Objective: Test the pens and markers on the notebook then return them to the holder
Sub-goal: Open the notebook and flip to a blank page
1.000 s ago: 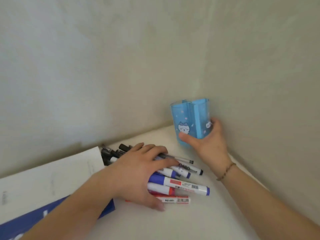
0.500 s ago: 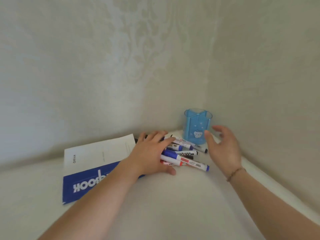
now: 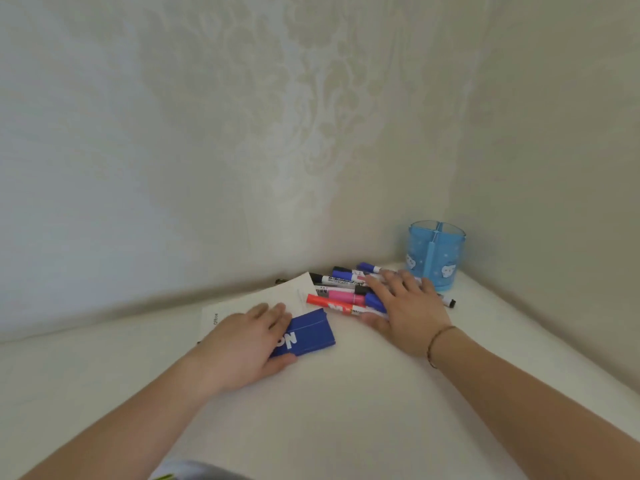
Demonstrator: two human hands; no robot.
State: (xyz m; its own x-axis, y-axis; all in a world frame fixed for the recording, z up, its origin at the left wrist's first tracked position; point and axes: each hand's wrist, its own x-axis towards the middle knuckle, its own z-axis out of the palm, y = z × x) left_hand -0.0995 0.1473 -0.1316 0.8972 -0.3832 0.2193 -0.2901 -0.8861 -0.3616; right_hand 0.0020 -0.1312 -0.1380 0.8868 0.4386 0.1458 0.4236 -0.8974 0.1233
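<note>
**Both hands flat on the desk**

While your left hand (image 3: 247, 344) lies flat on the notebook (image 3: 304, 332), fingers straight, your right hand (image 3: 407, 306) rests open over the heap of markers (image 3: 341, 294), gripping none. The blue holder (image 3: 434, 258) stands upright just beyond, in the corner.

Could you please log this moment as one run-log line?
left hand: flat on notebook | right hand: flat on markers | holder: upright, empty
</note>
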